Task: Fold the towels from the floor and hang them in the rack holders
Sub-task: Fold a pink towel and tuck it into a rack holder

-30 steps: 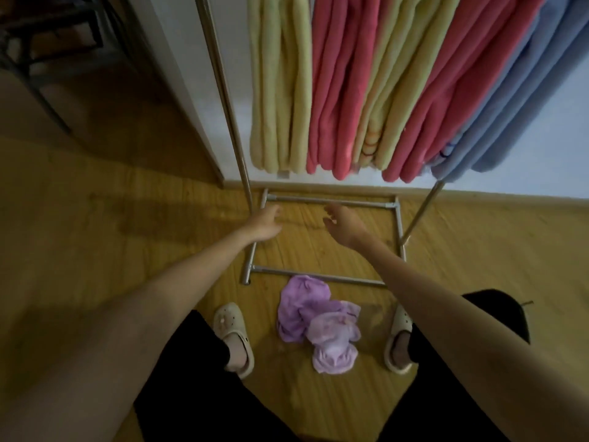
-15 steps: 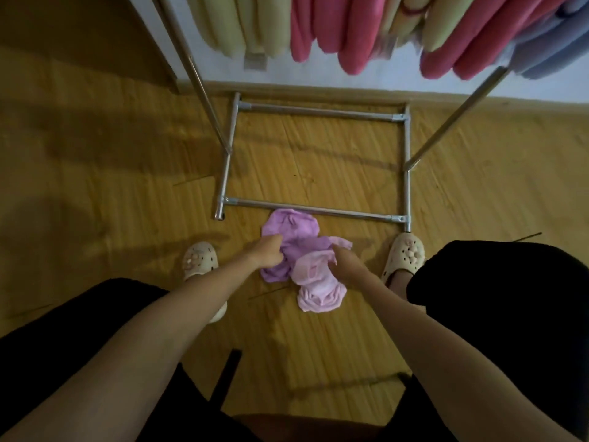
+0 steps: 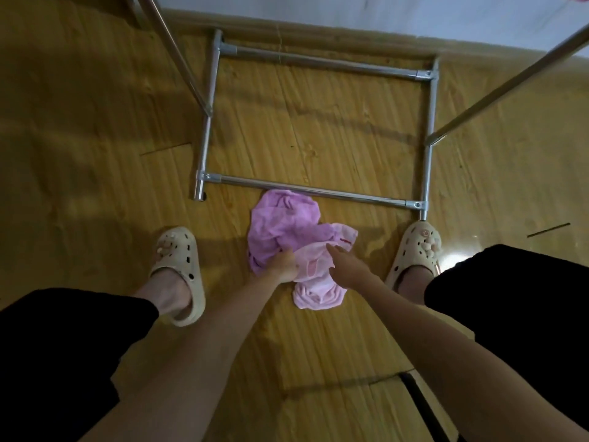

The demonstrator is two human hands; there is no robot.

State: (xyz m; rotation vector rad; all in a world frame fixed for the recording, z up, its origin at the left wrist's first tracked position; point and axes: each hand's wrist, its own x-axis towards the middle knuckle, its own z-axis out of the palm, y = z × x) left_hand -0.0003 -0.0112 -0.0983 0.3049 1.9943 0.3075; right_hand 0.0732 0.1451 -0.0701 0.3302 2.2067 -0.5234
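Two crumpled towels lie on the wooden floor between my feet, a purple towel (image 3: pixel 280 223) and a pale pink towel (image 3: pixel 317 282) partly on top of it. My left hand (image 3: pixel 283 265) grips a bunch of the pale pink towel at its left side. My right hand (image 3: pixel 346 265) rests on the same towel from the right, fingers stretched toward its middle. The towel rack's metal base frame (image 3: pixel 318 190) lies just beyond the purple towel; the hanging towels are out of view.
Two slanted rack poles rise at the left (image 3: pixel 178 49) and right (image 3: pixel 510 74). My feet in beige clogs stand at the left (image 3: pixel 178 272) and right (image 3: pixel 414 250) of the towels. A white wall (image 3: pixel 382 11) runs behind the rack.
The view has dropped from the hanging towels to the floor. Both hands came down from above the rack base onto the towels, and my left hand shifted from the purple towel to the pale pink one.
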